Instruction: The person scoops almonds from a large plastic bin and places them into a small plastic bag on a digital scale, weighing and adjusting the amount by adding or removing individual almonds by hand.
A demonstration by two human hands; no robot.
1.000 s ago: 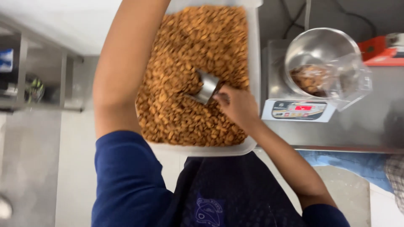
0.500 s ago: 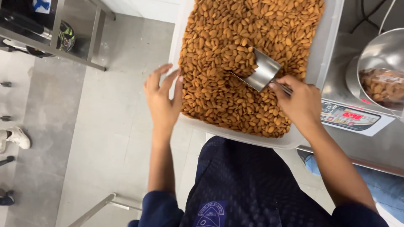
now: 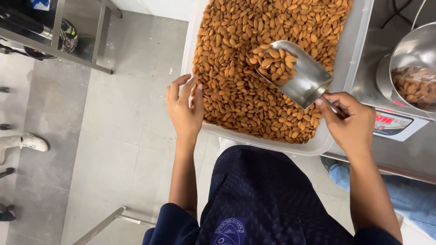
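Two hands: right hand point(image 3: 352, 122) holds scoop point(image 3: 297, 75) of almonds point(image 3: 236, 86); left hand point(image 3: 184, 106) steadies tub point(image 3: 349, 68).

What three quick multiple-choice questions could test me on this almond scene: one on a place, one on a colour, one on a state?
1. Where is the left hand?
A. On the bin's left edge
B. Inside the bowl
C. On the scale

2. What colour is the scoop?
A. Red
B. Silver
C. Green

3. What state is the scoop in?
A. Empty
B. Buried out of sight
C. Lifted, holding some almonds

Answers:
1. A, its fingers rest at the bin's left side, beside the almonds.
2. B, it is shiny bare metal.
3. C, the right hand grips its handle and a small heap of almonds sits in its front end, above the pile.
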